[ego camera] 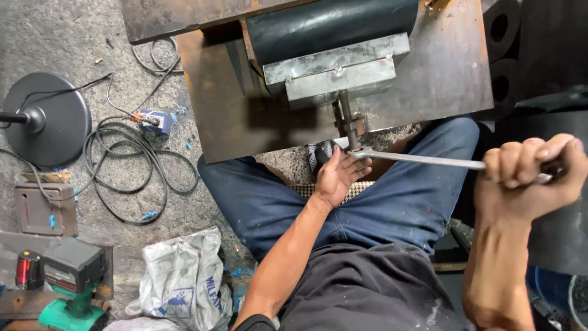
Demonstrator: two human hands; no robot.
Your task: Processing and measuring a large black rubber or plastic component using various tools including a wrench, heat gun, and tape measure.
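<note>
Hands on long, flat steel wrench (422,159) under rusty brown steel plate's (447,67) near edge
Right hand (527,178) fists the stiff, probably slippery handle end; left hand (337,175), half open, steadies its head at the threaded rod (348,119)

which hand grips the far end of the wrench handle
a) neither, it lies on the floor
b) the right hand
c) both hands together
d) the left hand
b: the right hand is closed in a fist around the handle end of the wrench, while the left hand rests down by the wrench head at the threaded rod.
</note>
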